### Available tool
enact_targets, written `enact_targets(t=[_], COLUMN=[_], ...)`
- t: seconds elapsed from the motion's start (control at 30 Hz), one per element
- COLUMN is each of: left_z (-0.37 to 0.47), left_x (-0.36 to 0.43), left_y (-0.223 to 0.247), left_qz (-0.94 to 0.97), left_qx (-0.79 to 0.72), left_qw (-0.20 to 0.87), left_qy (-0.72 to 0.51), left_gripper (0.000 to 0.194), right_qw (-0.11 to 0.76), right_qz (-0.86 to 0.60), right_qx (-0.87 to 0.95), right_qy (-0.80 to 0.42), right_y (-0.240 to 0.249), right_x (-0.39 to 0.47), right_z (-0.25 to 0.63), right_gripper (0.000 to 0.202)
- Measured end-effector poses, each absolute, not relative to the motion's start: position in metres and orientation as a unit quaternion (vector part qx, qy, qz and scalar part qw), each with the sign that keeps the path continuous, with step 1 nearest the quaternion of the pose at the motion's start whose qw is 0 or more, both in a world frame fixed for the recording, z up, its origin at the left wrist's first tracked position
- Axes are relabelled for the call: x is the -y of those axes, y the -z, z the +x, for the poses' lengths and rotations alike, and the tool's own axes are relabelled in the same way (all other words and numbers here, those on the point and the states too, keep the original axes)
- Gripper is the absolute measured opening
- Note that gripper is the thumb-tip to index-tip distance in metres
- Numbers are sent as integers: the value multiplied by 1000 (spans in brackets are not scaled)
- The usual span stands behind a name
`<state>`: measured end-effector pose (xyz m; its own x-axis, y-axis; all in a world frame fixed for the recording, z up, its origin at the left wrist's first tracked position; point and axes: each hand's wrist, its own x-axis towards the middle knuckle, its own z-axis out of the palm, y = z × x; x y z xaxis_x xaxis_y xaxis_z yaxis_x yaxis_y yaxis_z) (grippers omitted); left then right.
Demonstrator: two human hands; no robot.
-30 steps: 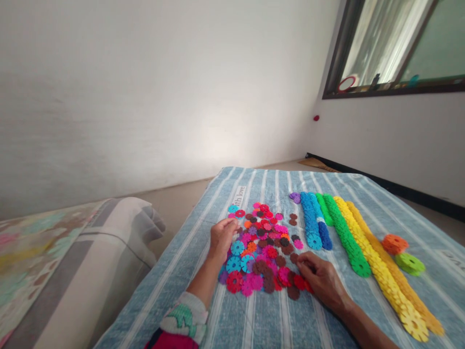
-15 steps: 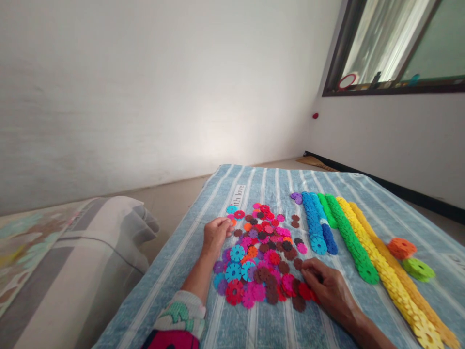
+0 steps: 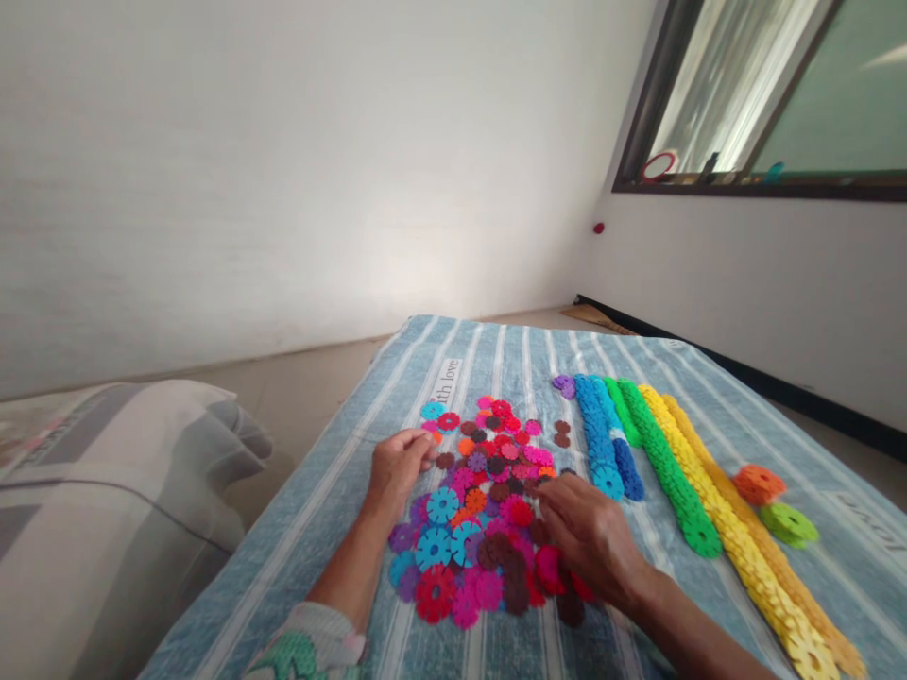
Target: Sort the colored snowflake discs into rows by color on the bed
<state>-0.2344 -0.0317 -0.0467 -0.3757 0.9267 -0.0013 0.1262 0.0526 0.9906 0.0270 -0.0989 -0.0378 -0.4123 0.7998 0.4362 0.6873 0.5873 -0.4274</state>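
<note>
1. The left hand [image 3: 402, 467] is at the upper left edge of a loose pile of flower-shaped discs [image 3: 488, 567]. Its fingers curl in with the thumb close to them, near an orange disc [image 3: 437, 437]; whether they pinch anything cannot be told.
2. The right hand [image 3: 595, 534] is over the right side of the pile, palm down, fingers bent toward the discs. Its fingertips are partly hidden and blurred, so it is unclear whether they hold a disc.
3. The pile lies on a blue and white striped cloth [image 3: 298, 567] between and in front of the hands. It mixes red, pink, purple, light blue, orange, brown and black discs, many overlapping.
4. Two brown discs [image 3: 562, 434] lie just beside the pile, at its upper right.
5. Right of the pile, overlapping discs form long rows: a light blue row [image 3: 595, 430] with a shorter dark blue row [image 3: 627, 469] beside it, then green rows [image 3: 670, 472], a yellow row [image 3: 737, 538] and a darker yellow row [image 3: 772, 548].
6. Small purple discs [image 3: 564, 385] lie at the far end of the light blue row.
7. An orange stack [image 3: 759, 484] and a lime green stack [image 3: 789, 525] sit right of the yellow rows, close together.
</note>
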Motion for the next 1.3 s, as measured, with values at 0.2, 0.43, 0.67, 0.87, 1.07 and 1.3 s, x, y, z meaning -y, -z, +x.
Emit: enact_targets(t=[0.2,0.43,0.67,0.87,1.07,1.3], left_z=[-233,-233,-235,-235,-233,-234], left_x=[34,34,29,28,30,28], left_y=[43,44,50,49,45,49], left_qz=[418,425,438,440,436,440], left_qx=[-630,-633,-628,-632,-632,-628], left_qw=[371,372,376,372,375,369], left_qy=[-540,-530,-522,-518,-520,-525], left_gripper=[30,28,30,32,29,32], right_qw=[216,193,193,204,250,317], right_qz=[-371,-440,-446,-429,-406,-454], right_qx=[902,875,872,876,873,830], right_qy=[-42,-54,-65,-79,-106,-60], right_y=[39,49,47,46,43,57], right_x=[76,88,109,117,119,111], right_z=[-15,-5,10,12,17,39], right_gripper=[34,31,29,33,13,20])
